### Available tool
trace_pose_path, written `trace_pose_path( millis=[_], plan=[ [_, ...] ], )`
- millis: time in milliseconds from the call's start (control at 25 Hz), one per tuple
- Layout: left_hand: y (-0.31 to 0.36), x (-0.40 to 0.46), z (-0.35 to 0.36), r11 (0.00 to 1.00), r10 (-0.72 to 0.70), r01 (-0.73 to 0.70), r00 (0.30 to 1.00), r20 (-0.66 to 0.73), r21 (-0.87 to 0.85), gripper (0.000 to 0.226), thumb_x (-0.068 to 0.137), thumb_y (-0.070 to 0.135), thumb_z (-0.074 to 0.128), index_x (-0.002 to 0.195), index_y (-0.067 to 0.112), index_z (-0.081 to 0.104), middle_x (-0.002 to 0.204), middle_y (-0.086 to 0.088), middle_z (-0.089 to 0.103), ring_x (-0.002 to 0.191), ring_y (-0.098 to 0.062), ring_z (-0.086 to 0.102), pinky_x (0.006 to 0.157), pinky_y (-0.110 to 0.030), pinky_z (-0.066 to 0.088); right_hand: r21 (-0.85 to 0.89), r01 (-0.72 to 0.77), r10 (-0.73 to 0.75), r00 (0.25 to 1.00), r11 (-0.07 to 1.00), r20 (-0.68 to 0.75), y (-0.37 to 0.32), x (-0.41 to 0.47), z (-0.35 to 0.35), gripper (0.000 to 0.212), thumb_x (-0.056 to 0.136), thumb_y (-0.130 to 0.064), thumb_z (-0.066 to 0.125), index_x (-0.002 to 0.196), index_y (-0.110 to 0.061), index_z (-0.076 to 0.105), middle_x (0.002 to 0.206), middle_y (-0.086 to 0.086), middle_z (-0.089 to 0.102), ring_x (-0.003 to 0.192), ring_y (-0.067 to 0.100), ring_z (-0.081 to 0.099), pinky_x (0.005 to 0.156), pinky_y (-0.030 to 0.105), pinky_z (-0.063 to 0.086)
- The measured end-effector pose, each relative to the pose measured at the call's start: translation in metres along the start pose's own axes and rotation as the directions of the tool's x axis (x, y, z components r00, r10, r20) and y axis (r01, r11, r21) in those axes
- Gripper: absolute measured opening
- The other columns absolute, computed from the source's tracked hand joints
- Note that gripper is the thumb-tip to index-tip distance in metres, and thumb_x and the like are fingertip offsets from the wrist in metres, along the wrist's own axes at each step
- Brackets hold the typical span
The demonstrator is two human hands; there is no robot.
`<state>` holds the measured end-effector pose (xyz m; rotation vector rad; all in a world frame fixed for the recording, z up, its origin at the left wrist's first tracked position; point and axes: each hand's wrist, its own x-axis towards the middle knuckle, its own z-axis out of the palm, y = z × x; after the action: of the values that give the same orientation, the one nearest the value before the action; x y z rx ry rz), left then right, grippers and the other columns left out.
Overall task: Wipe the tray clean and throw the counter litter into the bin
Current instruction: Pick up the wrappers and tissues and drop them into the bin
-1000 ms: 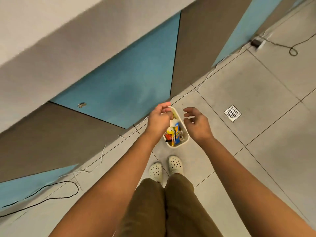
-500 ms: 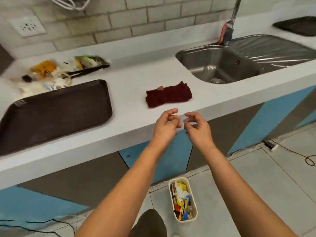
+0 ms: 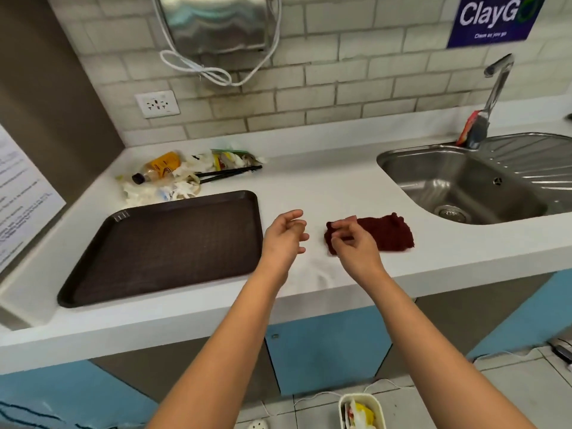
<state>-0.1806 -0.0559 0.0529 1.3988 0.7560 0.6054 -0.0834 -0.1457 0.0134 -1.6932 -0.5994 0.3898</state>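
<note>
A dark brown tray [image 3: 173,243] lies bare on the white counter [image 3: 309,187], left of centre. Behind it sits the litter pile [image 3: 173,178]: a bottle with an orange label, crumpled white wrappers, a plastic bag and black chopsticks. A dark red cloth [image 3: 387,233] lies to the right of the tray. My left hand [image 3: 284,239] hovers beside the tray's right edge, fingers loosely curled and holding nothing. Over the cloth's left end my right hand [image 3: 353,246] hangs with loosely curled fingers, holding nothing. A small white bin [image 3: 379,405] with wrappers inside stands on the floor below.
A steel sink [image 3: 464,187] with a tap [image 3: 498,85] takes up the counter's right side. On the tiled wall are a socket [image 3: 157,103] and a metal unit [image 3: 216,23] with a looped white cord. A brown panel bearing a paper notice [image 3: 18,193] closes off the left.
The view has lifted from the floor and bin up to the counter. Both hands have risen from over the bin to counter height, and they hold nothing.
</note>
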Motion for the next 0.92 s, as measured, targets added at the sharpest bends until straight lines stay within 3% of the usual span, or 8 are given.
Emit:
trace_pose_path(
  millis=[160, 320, 640, 920],
  plan=[
    [0.011, 0.055, -0.050, 1.000, 0.008, -0.008, 0.999, -0.031, 0.018, 0.020, 0.094, 0.011, 0.046, 0.109, 0.020, 0.057, 0.090, 0.005, 0.057, 0.074, -0.008, 0.057, 0.063, -0.022, 0.047, -0.015, -0.025, 0.025, 1.000, 1.000, 0.004, -0.012, 0.042, 0.054, 0.023, 0.087, -0.003, 0.049, 0.098, -0.021, 0.057, 0.085, -0.006, 0.054, 0.057, 0.009, 0.048, 0.045, 0.008, 0.037],
    [0.021, 0.116, -0.111, 1.000, 0.013, -0.011, 0.998, -0.063, 0.023, 0.017, 0.094, 0.011, 0.048, 0.104, 0.020, 0.058, 0.090, 0.005, 0.059, 0.075, -0.007, 0.058, 0.066, -0.024, 0.048, -0.092, -0.008, 0.006, 1.000, 0.996, -0.018, -0.026, 0.085, 0.113, 0.021, 0.087, -0.004, 0.048, 0.095, -0.019, 0.059, 0.086, -0.004, 0.054, 0.056, 0.008, 0.048, 0.045, 0.005, 0.035],
    [0.010, 0.230, -0.220, 0.970, -0.035, 0.061, 0.993, -0.114, 0.235, 0.019, 0.093, 0.013, 0.050, 0.107, 0.016, 0.062, 0.095, 0.002, 0.061, 0.084, -0.011, 0.058, 0.072, -0.024, 0.047, -0.260, -0.040, 0.038, 0.999, 0.965, -0.010, -0.025, 0.149, 0.192, 0.022, 0.087, -0.006, 0.049, 0.102, -0.016, 0.061, 0.098, -0.002, 0.055, 0.070, 0.004, 0.051, 0.065, 0.013, 0.039],
    [-0.005, 0.296, -0.242, 0.795, 0.048, -0.008, 0.998, -0.050, 0.607, 0.029, 0.091, 0.008, 0.045, 0.111, 0.014, 0.066, 0.115, -0.002, 0.063, 0.103, -0.016, 0.057, 0.083, -0.017, 0.039, -0.443, 0.019, 0.022, 0.996, 0.896, 0.087, -0.011, 0.207, 0.217, 0.020, 0.089, -0.007, 0.049, 0.102, -0.015, 0.062, 0.102, 0.001, 0.055, 0.084, 0.015, 0.052, 0.078, 0.019, 0.037]
  ],
)
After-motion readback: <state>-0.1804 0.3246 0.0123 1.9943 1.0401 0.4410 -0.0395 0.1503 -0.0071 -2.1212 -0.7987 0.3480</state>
